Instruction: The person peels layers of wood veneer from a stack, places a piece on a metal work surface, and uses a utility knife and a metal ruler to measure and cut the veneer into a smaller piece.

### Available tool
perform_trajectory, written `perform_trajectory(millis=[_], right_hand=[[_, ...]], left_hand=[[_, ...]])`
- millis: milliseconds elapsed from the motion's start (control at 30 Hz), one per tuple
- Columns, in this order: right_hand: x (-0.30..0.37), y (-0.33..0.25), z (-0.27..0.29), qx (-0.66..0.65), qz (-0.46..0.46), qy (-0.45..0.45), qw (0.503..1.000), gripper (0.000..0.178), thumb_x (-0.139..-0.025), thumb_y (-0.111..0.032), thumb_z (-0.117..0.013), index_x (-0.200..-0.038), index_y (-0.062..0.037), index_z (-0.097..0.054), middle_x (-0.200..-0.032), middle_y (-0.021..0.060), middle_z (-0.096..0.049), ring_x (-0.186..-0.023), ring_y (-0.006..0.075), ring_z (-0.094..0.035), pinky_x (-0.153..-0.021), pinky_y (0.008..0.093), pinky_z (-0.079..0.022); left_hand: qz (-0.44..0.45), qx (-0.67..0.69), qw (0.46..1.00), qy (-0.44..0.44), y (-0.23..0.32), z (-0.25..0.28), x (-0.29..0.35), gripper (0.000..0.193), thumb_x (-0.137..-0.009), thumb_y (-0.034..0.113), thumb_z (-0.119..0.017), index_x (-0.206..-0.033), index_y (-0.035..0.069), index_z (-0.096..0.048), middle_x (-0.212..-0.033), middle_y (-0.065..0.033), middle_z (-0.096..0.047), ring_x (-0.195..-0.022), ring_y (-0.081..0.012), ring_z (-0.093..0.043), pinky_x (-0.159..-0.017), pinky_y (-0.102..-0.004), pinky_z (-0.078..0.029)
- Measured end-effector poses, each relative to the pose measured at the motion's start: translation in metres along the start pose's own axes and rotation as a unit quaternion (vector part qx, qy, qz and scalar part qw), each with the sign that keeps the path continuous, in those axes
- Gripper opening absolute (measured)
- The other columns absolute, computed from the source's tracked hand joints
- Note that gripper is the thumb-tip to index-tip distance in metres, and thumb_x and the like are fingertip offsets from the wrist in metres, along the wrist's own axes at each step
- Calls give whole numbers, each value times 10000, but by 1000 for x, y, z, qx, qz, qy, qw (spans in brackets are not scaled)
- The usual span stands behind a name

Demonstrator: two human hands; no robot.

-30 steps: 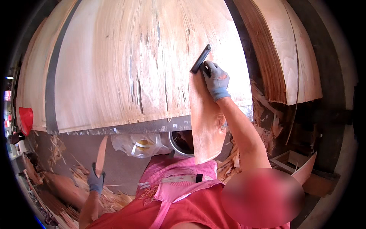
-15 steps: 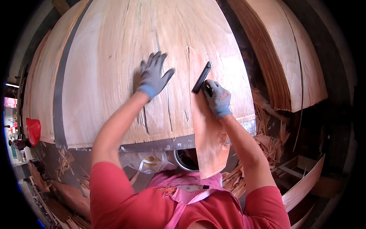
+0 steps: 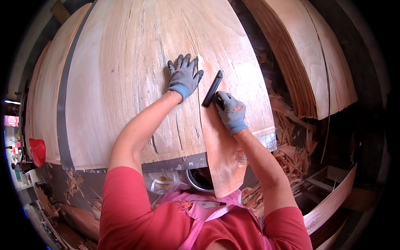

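Observation:
A large pale wood veneer sheet (image 3: 116, 91) covers the work surface in front of me. On its right part lies a narrow reddish veneer strip (image 3: 223, 156), tapering to a point at the far end and hanging over the near edge. My left hand (image 3: 183, 78), in a grey glove with dark fingertips, rests flat with fingers spread on the sheet, just left of the strip's tip. My right hand (image 3: 230, 111), gloved too, is closed around a black scraper-like tool with a straight bar (image 3: 211, 89). That bar lies slantwise over the strip; its working edge is hidden.
A thick veneer stack (image 3: 300, 62) stands at the right, with torn veneer scraps (image 3: 291, 156) on the floor nearby. Below the near edge are a round metal-rimmed container (image 3: 198, 180) and a clear plastic bag (image 3: 166, 183). A red object (image 3: 37, 152) is at far left.
My left hand has slid right, closer to the strip's tip. My right hand and the tool have shifted slightly left. The view has moved a little too.

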State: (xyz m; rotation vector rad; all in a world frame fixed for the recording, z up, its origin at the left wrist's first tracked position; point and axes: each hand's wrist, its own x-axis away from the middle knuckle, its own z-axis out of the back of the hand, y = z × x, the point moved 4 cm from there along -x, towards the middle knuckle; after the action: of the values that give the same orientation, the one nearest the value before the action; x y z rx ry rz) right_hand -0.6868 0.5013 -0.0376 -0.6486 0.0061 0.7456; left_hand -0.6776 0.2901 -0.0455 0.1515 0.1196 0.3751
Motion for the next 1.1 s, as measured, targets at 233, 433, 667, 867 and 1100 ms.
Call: perform_trajectory(millis=[233, 433, 667, 867, 1100], right_hand=[[1, 0, -1, -7, 5, 9, 1000, 167, -849, -252, -685, -983, -183, -614, -880, 49, -663, -742, 301, -665, -606, 400, -506], [1, 0, -1, 8, 3, 3, 1000, 161, -855, -249, -682, -983, -178, -614, -868, 54, -657, -736, 299, -665, -608, 397, -504], [1, -1, -1, 16, -2, -3, 1000, 194, -844, -185, -710, -1024, -165, -642, -904, 65, -694, -769, 285, -685, -633, 373, -519], [0, -2, -1, -12, 17, 23, 1000, 168, -855, -219, -683, -997, -178, -602, -882, 60, -654, -748, 305, -664, -613, 389, -507], [0, -2, 0, -12, 8, 16, 1000, 158, -856, -229, -685, -974, -176, -594, -866, 68, -654, -734, 308, -659, -603, 394, -499]], left_hand=[[8, -19, 995, 100, -19, 6, 1, 582, -944, 434, -543, -1467, 208, -421, -1538, -74, -377, -1433, -280, -314, -1145, -618, -159], [-14, -35, 998, 55, -21, -3, -1, 546, -960, 463, -483, -1452, 227, -448, -1551, -65, -363, -1455, -293, -273, -1148, -659, -76], [-37, -53, 997, 43, -15, 1, -3, 502, -972, 444, -491, -1452, 307, -446, -1534, -71, -389, -1435, -324, -308, -1146, -645, -108], [-47, -22, 992, 114, -25, 7, -8, 492, -976, 426, -494, -1451, 306, -447, -1533, -41, -395, -1441, -295, -306, -1143, -653, -97], [-46, -73, 996, 27, -26, -1, -17, 467, -991, 417, -459, -1446, 314, -457, -1538, -13, -395, -1441, -282, -309, -1137, -661, -86]])
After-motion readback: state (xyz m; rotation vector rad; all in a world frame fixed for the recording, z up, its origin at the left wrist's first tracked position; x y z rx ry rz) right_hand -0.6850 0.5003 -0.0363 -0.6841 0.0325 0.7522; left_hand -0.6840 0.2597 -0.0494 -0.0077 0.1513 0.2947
